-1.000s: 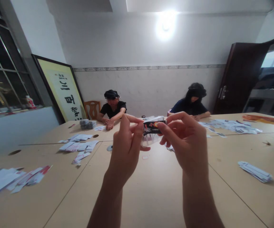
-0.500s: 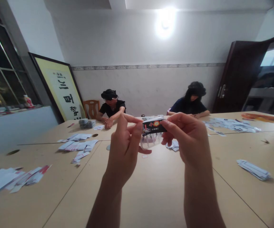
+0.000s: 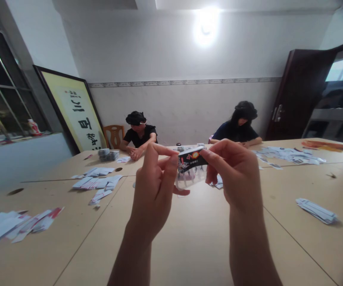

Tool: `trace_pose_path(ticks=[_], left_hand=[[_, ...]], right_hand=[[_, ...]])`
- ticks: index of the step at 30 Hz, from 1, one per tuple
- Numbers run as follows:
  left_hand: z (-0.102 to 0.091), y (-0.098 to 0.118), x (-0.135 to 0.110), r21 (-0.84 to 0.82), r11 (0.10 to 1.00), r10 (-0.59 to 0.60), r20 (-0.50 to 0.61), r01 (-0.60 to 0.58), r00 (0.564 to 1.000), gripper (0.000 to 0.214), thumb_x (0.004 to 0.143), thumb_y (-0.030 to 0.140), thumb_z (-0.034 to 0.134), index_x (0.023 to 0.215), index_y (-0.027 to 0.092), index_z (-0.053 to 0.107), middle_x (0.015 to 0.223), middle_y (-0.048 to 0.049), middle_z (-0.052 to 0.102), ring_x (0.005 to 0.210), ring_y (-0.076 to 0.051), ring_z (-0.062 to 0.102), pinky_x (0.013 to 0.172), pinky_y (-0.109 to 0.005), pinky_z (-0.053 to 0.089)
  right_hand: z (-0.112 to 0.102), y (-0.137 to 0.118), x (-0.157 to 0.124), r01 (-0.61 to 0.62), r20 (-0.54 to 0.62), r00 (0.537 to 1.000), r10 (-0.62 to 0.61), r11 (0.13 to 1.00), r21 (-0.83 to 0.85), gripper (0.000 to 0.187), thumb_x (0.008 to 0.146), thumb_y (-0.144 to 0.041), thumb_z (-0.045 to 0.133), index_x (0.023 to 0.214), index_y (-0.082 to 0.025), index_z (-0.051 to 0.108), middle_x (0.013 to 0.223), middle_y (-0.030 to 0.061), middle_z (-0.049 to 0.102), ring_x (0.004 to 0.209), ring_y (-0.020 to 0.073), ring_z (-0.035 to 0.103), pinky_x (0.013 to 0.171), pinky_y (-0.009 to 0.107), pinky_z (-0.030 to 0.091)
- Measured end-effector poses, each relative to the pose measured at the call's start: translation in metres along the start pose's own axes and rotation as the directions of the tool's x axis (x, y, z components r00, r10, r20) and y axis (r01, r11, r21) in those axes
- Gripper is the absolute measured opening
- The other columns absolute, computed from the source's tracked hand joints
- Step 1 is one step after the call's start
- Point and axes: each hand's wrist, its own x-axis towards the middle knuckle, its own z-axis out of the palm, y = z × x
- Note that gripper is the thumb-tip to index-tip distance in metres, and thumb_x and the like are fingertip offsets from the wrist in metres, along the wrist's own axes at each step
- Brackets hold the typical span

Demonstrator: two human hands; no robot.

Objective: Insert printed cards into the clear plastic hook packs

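Left hand (image 3: pixel 156 180): pinched closed on packet (image 3: pixel 191 165)
Right hand (image 3: pixel 235 172): likewise pinched, partly hiding papers (image 3: pixel 218 182)
Across table (image 3: pixel 195 234): 2 people (image 3: pixel 140 137)

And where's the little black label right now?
In the head view's middle, the black label is held between left hand and right hand, above the table.

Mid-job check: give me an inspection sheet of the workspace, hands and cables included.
Surface: flat, pale wood-toned tabletop.
Job's things: small clear plastic packet with black printed label, held above the tabletop.
Clutter: loose white paper pieces at left; long white paper bundle at right.
Hands: left hand and right hand grip the packet's opposite sides.
Cables: nothing seen on the tabletop.
Surroundings: two dark-clothed co-workers seated opposite; dark brown door at right.
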Motion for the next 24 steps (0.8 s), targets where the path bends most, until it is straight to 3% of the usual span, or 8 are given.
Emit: trace_pose_path(ticks=[6, 11, 16, 24], left_hand=[[0.0004, 0.0002, -0.0023, -0.002, 1.0, 0.019, 0.006, -0.019, 1.0, 0.02, 0.099, 0.043, 0.059, 0.098, 0.025, 0.05, 0.079, 0.0028, 0.06, 0.055, -0.01, 0.064, 0.044, -0.021, 0.063], [-0.0002, 0.0008, -0.0039, -0.004, 1.0, 0.021, 0.005, -0.021, 1.0, 0.02, 0.099, 0.042, 0.059, 0.099, 0.024, 0.051, 0.096, -0.0018, 0.067, 0.058, -0.01, 0.067, 0.045, -0.02, 0.062], [0.0001, 0.0012, -0.0038, -0.002, 1.0, 0.014, 0.008, -0.014, 1.0, 0.019, 0.099, 0.042, 0.058, 0.098, 0.025, 0.05, 0.081, 0.0028, 0.064, 0.055, -0.011, 0.067, 0.044, -0.021, 0.063], [0.0004, 0.0022, -0.0044, -0.006, 1.0, 0.019, 0.021, -0.019, 1.0, 0.017, 0.101, 0.041, 0.057, 0.099, 0.026, 0.05, 0.081, 0.003, 0.063, 0.057, -0.012, 0.068, 0.044, -0.022, 0.064]], right_hand=[[0.0, -0.001, -0.0005, 0.007, 0.001, 1.0, -0.007, 1.0, -0.012, 0.025, 0.082, -0.028, 0.077, 0.065, -0.02, 0.06, 0.051, -0.0069, 0.056, 0.037, 0.0054, 0.049, 0.036, 0.019, 0.039], [-0.0003, -0.0016, -0.0006, 0.006, 0.004, 1.0, -0.006, 1.0, -0.022, 0.027, 0.083, -0.028, 0.077, 0.065, -0.02, 0.059, 0.051, -0.0072, 0.055, 0.037, 0.0057, 0.049, 0.037, 0.02, 0.039], [-0.0002, -0.002, -0.0011, 0.031, 0.001, 1.0, -0.031, 0.998, -0.054, 0.027, 0.084, -0.028, 0.076, 0.064, -0.021, 0.058, 0.05, -0.0076, 0.054, 0.036, 0.0055, 0.049, 0.036, 0.019, 0.039], [-0.0003, -0.0015, -0.0018, 0.031, -0.006, 0.999, -0.031, 0.999, -0.038, 0.027, 0.084, -0.026, 0.076, 0.064, -0.02, 0.059, 0.05, -0.0078, 0.053, 0.036, 0.0051, 0.048, 0.036, 0.019, 0.039]])
